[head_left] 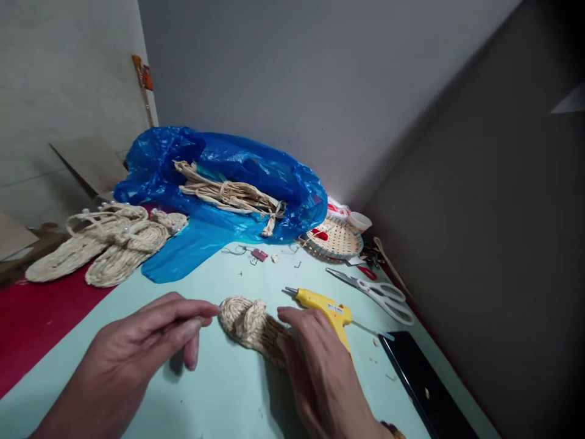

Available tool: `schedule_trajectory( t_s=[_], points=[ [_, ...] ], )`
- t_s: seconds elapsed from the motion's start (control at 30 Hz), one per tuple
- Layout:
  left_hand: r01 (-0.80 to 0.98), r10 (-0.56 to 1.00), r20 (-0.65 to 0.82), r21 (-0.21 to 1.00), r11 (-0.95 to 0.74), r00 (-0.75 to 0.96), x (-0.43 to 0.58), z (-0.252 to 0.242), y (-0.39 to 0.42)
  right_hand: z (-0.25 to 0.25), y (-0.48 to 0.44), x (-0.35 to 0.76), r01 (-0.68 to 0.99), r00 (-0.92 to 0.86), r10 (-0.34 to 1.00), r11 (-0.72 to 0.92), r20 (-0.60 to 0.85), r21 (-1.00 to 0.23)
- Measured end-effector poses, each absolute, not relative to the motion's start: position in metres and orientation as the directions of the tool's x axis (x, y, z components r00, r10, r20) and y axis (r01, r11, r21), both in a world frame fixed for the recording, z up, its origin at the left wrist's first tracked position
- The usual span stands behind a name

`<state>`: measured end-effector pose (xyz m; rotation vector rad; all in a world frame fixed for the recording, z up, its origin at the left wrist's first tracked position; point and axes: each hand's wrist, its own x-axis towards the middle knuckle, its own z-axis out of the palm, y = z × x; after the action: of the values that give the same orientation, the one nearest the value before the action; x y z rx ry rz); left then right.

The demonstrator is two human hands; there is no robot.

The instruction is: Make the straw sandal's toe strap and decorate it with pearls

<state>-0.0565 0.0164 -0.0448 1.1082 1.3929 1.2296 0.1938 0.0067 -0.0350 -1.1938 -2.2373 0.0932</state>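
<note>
A small woven straw sandal (pixel 259 335) with a braided strap lies at a slant between my hands, over the pale green table cover. My right hand (pixel 320 360) is closed around its right end, hiding that part. My left hand (pixel 155 335) is at the sandal's rounded left end, its index fingertip at the edge. The thumb presses near the index finger and the other fingers curl under; whether anything thin is between them, I cannot make out. Just beyond my right hand, a yellow glue gun (pixel 326 305) rests on its side, partly covered by that hand.
Several woven sandals (pixel 123 244) sit at the left. Behind, a blue plastic bag (pixel 228 146) carries a straw bundle (pixel 228 194). On the right are scissors (pixel 377 292), a woven basket (pixel 340 241) and a black flat object (pixel 425 390). Binder clip (pixel 259 254) and scraps lie mid-table.
</note>
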Motion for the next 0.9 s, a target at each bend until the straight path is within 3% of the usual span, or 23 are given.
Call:
schedule_trajectory(
  t_s=[0.1, 0.27, 0.4, 0.5, 0.63, 0.8, 0.9],
  points=[
    [0.17, 0.998, 0.023, 0.985, -0.013, -0.054, -0.058, -0.052, 0.015, -0.03, 0.009, 0.19, 0.659, -0.535, 0.684, 0.705, 0.496, -0.262],
    [0.223, 0.997, 0.012, 0.975, 0.006, -0.079, -0.054, -0.056, 0.013, -0.031, 0.011, 0.183, 0.619, -0.684, 0.633, 0.767, 0.362, -0.171],
    [0.175, 0.993, -0.107, 0.978, 0.115, -0.05, -0.052, -0.057, 0.015, -0.037, 0.012, 0.179, 0.583, -0.708, 0.616, 0.786, 0.344, -0.208],
    [0.208, 0.981, -0.192, 0.96, 0.188, -0.003, -0.056, -0.062, 0.019, -0.037, 0.013, 0.183, 0.566, -0.653, 0.646, 0.763, 0.395, -0.313],
    [0.336, 0.983, -0.158, 0.925, 0.18, -0.091, -0.057, -0.06, 0.026, -0.034, 0.013, 0.195, 0.705, -0.423, 0.759, 0.619, 0.495, -0.347],
    [0.377, 0.983, -0.126, 0.911, 0.167, -0.131, -0.048, -0.051, 0.024, -0.039, 0.013, 0.198, 0.831, -0.419, 0.847, 0.503, 0.329, -0.236],
    [0.302, 0.971, -0.167, 0.93, 0.212, -0.169, -0.047, -0.05, 0.019, -0.042, 0.009, 0.196, 0.826, -0.408, 0.881, 0.468, 0.24, -0.314]
  ],
)
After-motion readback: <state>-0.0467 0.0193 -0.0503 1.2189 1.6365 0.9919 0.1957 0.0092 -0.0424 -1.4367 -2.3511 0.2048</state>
